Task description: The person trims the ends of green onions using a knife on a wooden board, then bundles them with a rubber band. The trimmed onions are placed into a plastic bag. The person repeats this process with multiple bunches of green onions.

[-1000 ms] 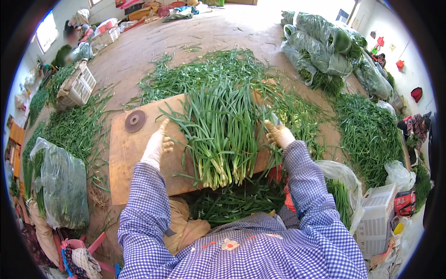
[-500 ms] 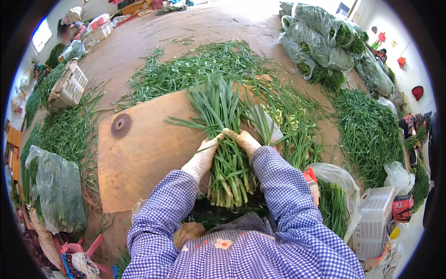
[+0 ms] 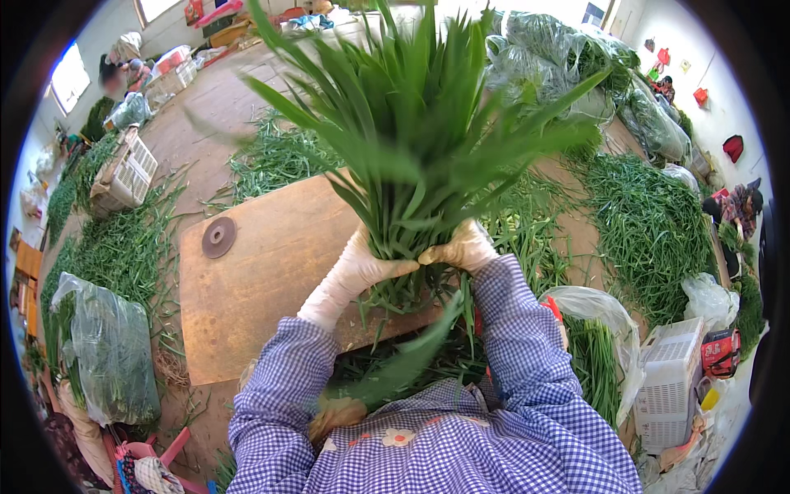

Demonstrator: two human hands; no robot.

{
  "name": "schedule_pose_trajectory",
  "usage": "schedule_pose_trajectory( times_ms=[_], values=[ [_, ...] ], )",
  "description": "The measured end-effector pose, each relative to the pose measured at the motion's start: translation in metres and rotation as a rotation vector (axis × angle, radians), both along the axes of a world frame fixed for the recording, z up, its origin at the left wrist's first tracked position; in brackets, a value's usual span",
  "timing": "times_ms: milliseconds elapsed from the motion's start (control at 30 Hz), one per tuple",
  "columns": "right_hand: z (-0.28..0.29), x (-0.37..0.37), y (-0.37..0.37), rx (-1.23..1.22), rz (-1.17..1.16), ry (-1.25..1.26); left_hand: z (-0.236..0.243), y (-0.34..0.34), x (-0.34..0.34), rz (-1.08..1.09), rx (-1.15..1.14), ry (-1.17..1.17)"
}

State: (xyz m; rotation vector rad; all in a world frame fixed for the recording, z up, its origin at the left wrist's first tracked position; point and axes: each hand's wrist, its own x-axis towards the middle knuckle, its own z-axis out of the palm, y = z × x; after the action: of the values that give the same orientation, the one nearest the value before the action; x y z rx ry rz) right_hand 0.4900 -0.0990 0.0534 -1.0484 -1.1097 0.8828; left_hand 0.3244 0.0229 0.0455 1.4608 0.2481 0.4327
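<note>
My left hand (image 3: 354, 269) and my right hand (image 3: 464, 249), both in pale gloves, grip an upright bunch of garlic greens (image 3: 411, 156) from either side. Their thumbs meet at the front. The long flat leaves fan upward and outward, some smeared by motion, and the lower stalks hang below my hands. One loose blurred leaf (image 3: 415, 354) is in front of my lap. Behind the bunch lies a tilted wooden board (image 3: 263, 288) with a round brown disc (image 3: 219, 237) near its far left corner. The bunch hides part of the board.
Heaps of cut greens (image 3: 650, 230) lie right and left. A plastic bag of greens (image 3: 107, 346) stands at left, another bag of greens (image 3: 594, 354) by my right elbow. White crates (image 3: 671, 387) stand on both sides. Bagged bundles (image 3: 650, 123) are stacked far right; another person (image 3: 741, 206) is at right.
The bunch has been raised toward me and stood upright, so its leaves now spread high across the view. Both hands stay on it. A loose leaf now shows near my lap.
</note>
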Motion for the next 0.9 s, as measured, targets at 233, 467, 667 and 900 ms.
schedule_pose_trajectory(
  times_ms=[233,467,667,900],
  values=[
    [-0.019,-0.015,0.005,-0.09,0.004,0.123,-0.008,-0.006,-0.006,0.051,0.147,0.062],
    [-0.001,-0.023,0.016,-0.196,-0.03,-0.005,-0.028,-0.009,0.007,0.099,-0.301,-0.084],
    [0.058,-0.037,0.073,-0.789,0.148,-1.027,-0.026,-0.039,-0.013,0.352,-1.093,-0.124],
    [-0.082,-0.021,0.129,-0.882,0.358,-0.918,-0.133,-0.027,-0.003,0.583,-1.162,-0.067]
  ],
)
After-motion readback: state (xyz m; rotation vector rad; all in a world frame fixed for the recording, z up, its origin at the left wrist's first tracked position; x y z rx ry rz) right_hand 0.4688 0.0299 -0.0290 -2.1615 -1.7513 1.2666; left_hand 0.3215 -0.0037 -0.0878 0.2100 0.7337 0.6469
